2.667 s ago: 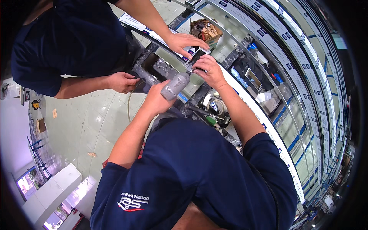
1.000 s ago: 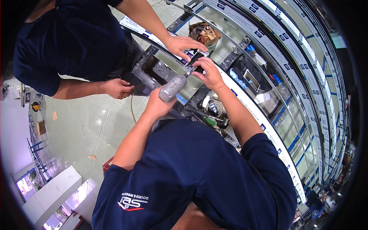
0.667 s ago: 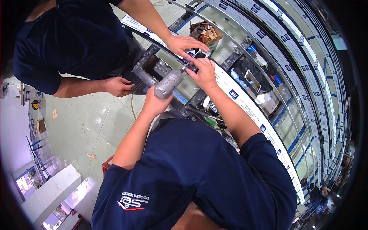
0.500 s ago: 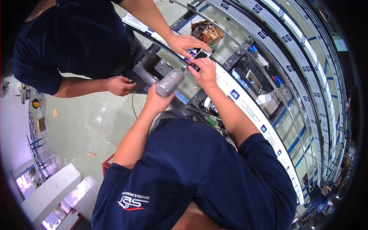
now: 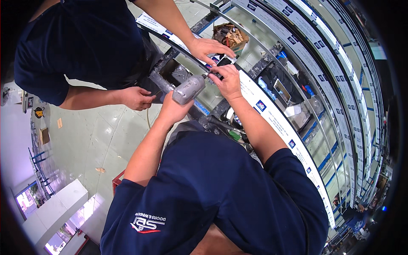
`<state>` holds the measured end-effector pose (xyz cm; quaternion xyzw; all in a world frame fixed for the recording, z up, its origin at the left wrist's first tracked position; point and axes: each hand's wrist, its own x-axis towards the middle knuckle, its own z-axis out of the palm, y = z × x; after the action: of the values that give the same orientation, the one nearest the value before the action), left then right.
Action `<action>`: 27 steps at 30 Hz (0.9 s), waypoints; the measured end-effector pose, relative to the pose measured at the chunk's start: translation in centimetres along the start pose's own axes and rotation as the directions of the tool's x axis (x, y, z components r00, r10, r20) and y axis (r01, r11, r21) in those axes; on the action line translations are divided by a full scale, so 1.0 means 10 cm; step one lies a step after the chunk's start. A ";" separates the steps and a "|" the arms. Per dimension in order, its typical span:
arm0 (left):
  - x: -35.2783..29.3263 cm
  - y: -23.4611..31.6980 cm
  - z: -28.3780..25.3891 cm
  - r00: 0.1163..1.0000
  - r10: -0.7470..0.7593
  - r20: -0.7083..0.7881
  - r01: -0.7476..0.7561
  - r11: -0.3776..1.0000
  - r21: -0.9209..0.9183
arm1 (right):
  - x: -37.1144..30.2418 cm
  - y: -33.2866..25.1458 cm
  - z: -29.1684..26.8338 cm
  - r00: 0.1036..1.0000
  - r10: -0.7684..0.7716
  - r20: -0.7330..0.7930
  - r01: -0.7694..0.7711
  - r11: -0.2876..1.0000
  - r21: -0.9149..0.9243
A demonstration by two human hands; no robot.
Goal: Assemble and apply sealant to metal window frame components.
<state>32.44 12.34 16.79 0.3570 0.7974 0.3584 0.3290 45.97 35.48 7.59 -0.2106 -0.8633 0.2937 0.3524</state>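
Observation:
My left hand [image 5: 175,108] is wrapped round the grip of a grey power drill [image 5: 189,89]. The drill's tip points up and right, toward the near edge of a long profile [image 5: 272,114] covered in white printed film. At that tip, my right hand [image 5: 228,80] has its fingers closed in a pinch on a small dark piece, mostly hidden by the fingers. A co-worker's hand [image 5: 210,50] lies on the profile just beyond my right fingers, by a dark fitting [image 5: 225,61]. The co-worker's other hand [image 5: 138,98] hangs at the left, beside the bench.
Below the profile is a grimy metal frame [image 5: 159,72]. A carton of scraps [image 5: 231,36] stands beyond it, and a bin of tools and bottles [image 5: 282,87] to the right. More film-covered profiles [image 5: 340,85] rise at the right. A dark-handled tool [image 5: 223,123] lies near my right forearm.
The drill and my left hand have barely shifted. The co-worker's lowered hand has moved slightly right and down, and the hand on the profile slightly right.

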 end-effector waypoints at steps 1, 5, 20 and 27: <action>0.01 -0.01 -0.02 0.999 0.000 0.041 -0.002 0.999 0.049 | 0.01 -0.01 0.00 1.000 -0.001 0.001 0.001 1.000 0.001; 0.01 -0.04 -0.05 0.993 0.118 0.003 -0.118 0.987 0.112 | 0.01 -0.04 -0.01 1.000 -0.008 0.015 0.008 1.000 0.020; -0.26 -0.02 -0.02 0.996 -0.007 -0.088 -0.010 0.981 -0.194 | 0.02 -0.10 -0.17 0.995 0.049 -0.090 -0.047 0.999 0.029; -0.48 -0.36 -0.06 0.990 -0.034 -0.140 0.024 0.997 -0.078 | 0.22 0.31 -0.46 0.930 0.367 -0.039 -0.368 0.928 -0.048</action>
<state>33.35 6.50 15.46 0.3062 0.8096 0.4081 0.2901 48.34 40.66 9.33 -0.3822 -0.8111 0.3276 0.2978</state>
